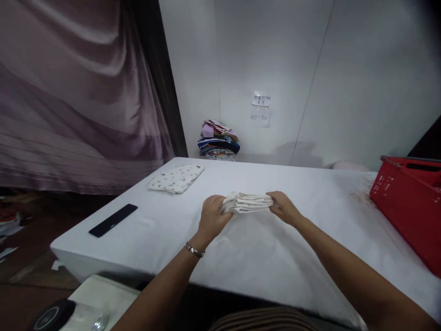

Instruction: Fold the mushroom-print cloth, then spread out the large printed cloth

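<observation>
You've got the folded white cloth (246, 202) up b/w both hands, over the near-middle part of the worktop (144, 234). Step in hand, as I judge it: holding the layers together by the two ends. L hand (212, 215) is closed on one end, thumb along the near side; R hand (282, 208) is clamped on the other, fingertips pinching the edge. Can't tell if the underside touches the worktop or hangs just clear.

Any move from here prob. calls for even grip L & R, ends kept level, so the inner layers don't slide out. Ease off one side too early & the stack could fan open or sag in the middle, I'd say.

Looks: plain white/off-white, soft, several layers stacked, edges showing as wavy ridges toward you; a bit puffy, not pressed flat, esp. near your L hand. No print visible on it, unlike the patterned white cloth (177, 178) lying flat toward the far L corner. Dark flat strip (113, 220) is nearer the L edge, well apart from your hands; red basket (406, 202) is over on the R, also well apart.
</observation>
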The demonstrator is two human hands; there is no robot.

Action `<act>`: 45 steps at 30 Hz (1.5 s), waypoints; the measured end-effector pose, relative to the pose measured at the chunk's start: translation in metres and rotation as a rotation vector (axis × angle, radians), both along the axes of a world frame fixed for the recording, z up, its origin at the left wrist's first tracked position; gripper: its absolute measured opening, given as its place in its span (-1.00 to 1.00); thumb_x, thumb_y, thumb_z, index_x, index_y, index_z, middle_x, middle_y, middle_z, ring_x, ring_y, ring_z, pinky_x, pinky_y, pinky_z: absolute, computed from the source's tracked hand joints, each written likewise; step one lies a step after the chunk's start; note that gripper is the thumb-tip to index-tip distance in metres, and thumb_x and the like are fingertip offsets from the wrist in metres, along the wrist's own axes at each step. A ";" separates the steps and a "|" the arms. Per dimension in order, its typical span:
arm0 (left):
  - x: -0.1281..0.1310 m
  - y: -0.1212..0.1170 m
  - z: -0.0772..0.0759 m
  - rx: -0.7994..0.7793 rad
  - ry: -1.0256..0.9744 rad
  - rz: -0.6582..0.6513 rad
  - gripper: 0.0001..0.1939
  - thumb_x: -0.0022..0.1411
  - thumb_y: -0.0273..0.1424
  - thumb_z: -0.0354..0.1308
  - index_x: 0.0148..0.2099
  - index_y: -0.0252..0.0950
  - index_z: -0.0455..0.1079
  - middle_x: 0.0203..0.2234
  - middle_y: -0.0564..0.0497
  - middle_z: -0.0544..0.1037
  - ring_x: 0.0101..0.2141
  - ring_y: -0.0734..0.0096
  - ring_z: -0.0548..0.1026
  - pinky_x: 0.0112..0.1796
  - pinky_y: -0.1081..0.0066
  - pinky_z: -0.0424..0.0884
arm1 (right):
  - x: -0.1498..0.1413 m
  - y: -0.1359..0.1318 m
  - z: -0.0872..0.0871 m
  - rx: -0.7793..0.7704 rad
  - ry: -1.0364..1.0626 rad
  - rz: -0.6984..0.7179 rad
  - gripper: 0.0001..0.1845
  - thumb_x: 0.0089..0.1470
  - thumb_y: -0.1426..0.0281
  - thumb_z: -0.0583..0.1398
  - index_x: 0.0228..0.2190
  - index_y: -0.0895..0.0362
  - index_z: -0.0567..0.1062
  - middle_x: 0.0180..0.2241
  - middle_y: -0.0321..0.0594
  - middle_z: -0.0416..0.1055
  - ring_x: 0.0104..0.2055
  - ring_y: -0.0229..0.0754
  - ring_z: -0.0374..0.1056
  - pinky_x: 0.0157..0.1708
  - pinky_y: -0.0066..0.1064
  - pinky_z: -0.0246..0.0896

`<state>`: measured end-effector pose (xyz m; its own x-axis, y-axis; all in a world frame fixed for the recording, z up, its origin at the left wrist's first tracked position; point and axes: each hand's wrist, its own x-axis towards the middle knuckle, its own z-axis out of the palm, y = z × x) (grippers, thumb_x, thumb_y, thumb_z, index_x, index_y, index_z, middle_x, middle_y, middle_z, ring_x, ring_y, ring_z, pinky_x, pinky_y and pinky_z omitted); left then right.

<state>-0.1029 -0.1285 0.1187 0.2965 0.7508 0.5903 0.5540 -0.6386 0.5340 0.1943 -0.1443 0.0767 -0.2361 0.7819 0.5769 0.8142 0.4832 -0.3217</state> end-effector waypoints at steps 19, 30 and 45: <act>0.018 -0.002 -0.051 -1.161 -0.621 -0.006 -0.67 0.03 -0.27 0.18 -0.15 -0.30 0.32 -0.22 -0.10 0.53 -0.29 0.32 0.49 -0.42 0.43 0.39 | 0.016 0.094 0.025 -0.517 0.409 0.016 -0.37 -0.19 0.43 0.33 0.00 0.15 0.43 -0.13 -0.06 0.45 -0.19 -0.11 0.41 -0.18 -0.24 0.40; -0.019 0.041 -0.094 -0.785 -0.128 0.290 -0.25 -0.01 -0.21 0.24 0.20 -0.30 0.10 -0.09 -0.17 0.48 -0.17 0.20 0.48 -0.23 0.34 0.36 | -0.017 0.146 -0.040 -0.516 0.246 -0.133 -0.57 -0.09 0.48 0.22 -0.10 0.17 0.50 -0.13 -0.06 0.48 -0.12 -0.03 0.41 -0.04 -0.14 0.29; -0.001 0.075 -0.085 -0.290 0.271 0.079 -0.87 0.17 -0.37 0.14 -0.23 -0.26 0.47 -0.32 -0.02 0.47 -0.21 0.27 0.38 -0.17 0.29 0.29 | -0.041 0.126 -0.026 -0.355 -0.342 0.163 -0.78 0.04 0.50 0.11 -0.29 0.11 0.53 -0.26 -0.16 0.47 -0.15 -0.05 0.30 -0.10 -0.18 0.18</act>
